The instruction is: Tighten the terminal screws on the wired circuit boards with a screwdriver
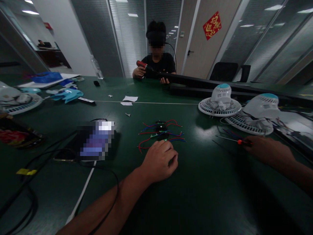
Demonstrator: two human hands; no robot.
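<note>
My left hand (pixel 160 161) lies in the middle of the green table with its fingers curled and the thumb close to the index finger. Whatever may be between the fingertips is hidden. Just past its knuckles are several small circuit boards (pixel 163 132) with red and blue wires sticking out on both sides. On the right, my right hand (pixel 262 148) is closed round a screwdriver (pixel 241 142) with a red and black handle. Its thin metal shaft points left, raised over the table.
White fan-like housings (pixel 221 101) stand at the right. To the left are a phone (pixel 96 142) with a blurred screen, black cables, a white cable (pixel 84 187) and blue plastic parts (pixel 67 94). Across the table, a person (pixel 157 62) holds a red and black power tool (pixel 143 64) against long black bars.
</note>
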